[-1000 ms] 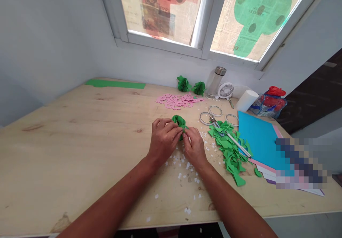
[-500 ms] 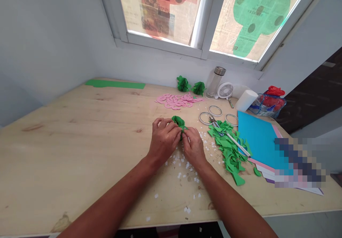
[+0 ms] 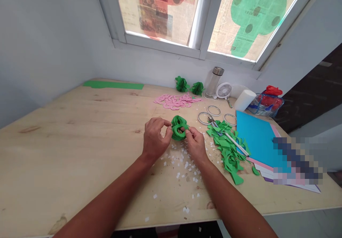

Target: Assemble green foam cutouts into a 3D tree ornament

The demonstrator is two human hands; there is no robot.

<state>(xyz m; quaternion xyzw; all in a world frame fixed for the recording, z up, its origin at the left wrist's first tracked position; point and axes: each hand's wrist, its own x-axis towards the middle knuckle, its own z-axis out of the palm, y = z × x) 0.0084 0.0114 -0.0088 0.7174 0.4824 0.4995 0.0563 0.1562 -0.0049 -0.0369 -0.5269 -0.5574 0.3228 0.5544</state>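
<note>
A green layered paper piece (image 3: 178, 134) with rounded openings is held up between my two hands, above the wooden table (image 3: 80, 142). My left hand (image 3: 157, 135) pinches at its left edge, thumb and forefinger together; whatever lies between those fingertips is too small to make out. On the other side, my right hand (image 3: 195, 141) grips the paper's right edge between thumb and fingers. Small white paper bits (image 3: 186, 164) are scattered below both hands. Right of them lies a pile of green paper scraps (image 3: 227, 149).
Behind are pink paper cutouts (image 3: 176, 101), two green paper shapes (image 3: 197, 88), a glass bottle (image 3: 213, 84) and a small white fan (image 3: 223, 90). Tape rings (image 3: 213, 110), scissors (image 3: 213, 121), a white pen (image 3: 236, 143) and blue paper (image 3: 253, 138) lie to the right.
My left hand has moved left, off the front of the green paper piece, to its left edge. The piece now shows its rounded openings more fully.
</note>
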